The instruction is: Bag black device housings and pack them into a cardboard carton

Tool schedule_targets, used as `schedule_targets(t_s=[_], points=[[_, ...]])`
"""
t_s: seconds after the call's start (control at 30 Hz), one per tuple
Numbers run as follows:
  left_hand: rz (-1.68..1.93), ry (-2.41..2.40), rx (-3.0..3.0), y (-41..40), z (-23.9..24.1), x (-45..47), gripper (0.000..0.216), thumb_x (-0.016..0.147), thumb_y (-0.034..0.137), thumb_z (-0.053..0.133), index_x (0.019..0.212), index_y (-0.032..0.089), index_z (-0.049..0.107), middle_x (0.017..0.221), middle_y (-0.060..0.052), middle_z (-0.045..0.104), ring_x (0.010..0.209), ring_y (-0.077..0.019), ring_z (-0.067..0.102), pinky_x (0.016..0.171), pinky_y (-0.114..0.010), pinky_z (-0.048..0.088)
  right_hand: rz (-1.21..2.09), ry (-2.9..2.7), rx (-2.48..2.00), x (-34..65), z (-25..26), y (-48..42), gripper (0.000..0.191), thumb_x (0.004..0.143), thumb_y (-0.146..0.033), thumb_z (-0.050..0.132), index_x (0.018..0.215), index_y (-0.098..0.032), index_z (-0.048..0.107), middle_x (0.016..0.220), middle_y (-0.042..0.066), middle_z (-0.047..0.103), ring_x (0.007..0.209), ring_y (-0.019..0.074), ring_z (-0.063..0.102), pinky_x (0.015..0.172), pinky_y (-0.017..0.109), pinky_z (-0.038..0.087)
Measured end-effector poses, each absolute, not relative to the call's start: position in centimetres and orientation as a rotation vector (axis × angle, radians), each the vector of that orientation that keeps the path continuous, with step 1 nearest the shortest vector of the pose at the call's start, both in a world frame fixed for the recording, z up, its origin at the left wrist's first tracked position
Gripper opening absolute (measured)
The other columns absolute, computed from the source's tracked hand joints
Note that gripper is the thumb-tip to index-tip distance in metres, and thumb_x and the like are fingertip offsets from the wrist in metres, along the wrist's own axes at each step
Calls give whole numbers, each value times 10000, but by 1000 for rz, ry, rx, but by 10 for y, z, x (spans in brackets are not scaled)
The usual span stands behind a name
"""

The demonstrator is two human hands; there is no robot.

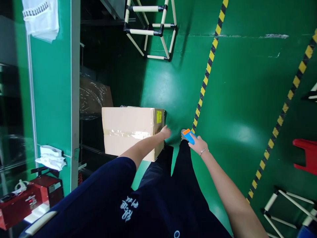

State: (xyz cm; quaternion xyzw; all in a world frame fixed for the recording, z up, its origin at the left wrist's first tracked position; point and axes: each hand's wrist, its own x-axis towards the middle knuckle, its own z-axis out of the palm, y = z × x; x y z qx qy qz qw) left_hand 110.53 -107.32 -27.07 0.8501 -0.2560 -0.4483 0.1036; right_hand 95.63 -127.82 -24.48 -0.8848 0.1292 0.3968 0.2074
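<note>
My right hand [199, 145] is closed around a flat blue hand tool with an orange end [192, 136]; its exact kind is hard to make out. The tool's orange end points up and left, above my shoe. My left hand [165, 131] has its fingers curled in, with nothing visible in them. It hovers by the right end of a taped cardboard box [128, 122], and I cannot tell whether it touches the cardboard. Clear tape runs along the box's seam, and a yellow label [158, 117] is on its end.
A green-topped workbench [52, 99] stands on the left, carrying white cloths [51, 157] and a red machine [32, 198]. Ahead is a pipe frame [146, 32]. Yellow-black tape [206, 74] crosses the green floor. A red stool [307, 155] and another pipe frame [272, 198] are at right.
</note>
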Motion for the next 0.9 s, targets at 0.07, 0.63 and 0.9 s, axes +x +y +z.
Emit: schedule_targets(t_s=[0.07,0.63,0.9], points=[[-1321,-717,2454,-1084,-255,1106,342,922,400,560,1048,155,763,1066,-197,743,1157,-374,646,1071,-525,425,893,439,-2449,923,-229,-1270,691,968,-479,531,1605,-297,332,1184,107,607,877,218,655,670,275,495],[-1418,-232,1735,-1000,-162,1142,156,771,248,733,662,146,688,612,-23,665,566,-114,596,612,-255,507,293,798,-2592,903,-137,-1055,668,964,-476,487,1590,-264,386,1027,116,559,830,240,606,684,308,531],[-1155,-449,2128,-1037,-174,1291,180,886,192,626,719,154,681,623,-44,676,663,-147,657,742,-305,558,309,1029,-2476,884,-104,-1009,671,981,-489,443,1618,-326,307,914,67,536,652,194,574,498,263,438]])
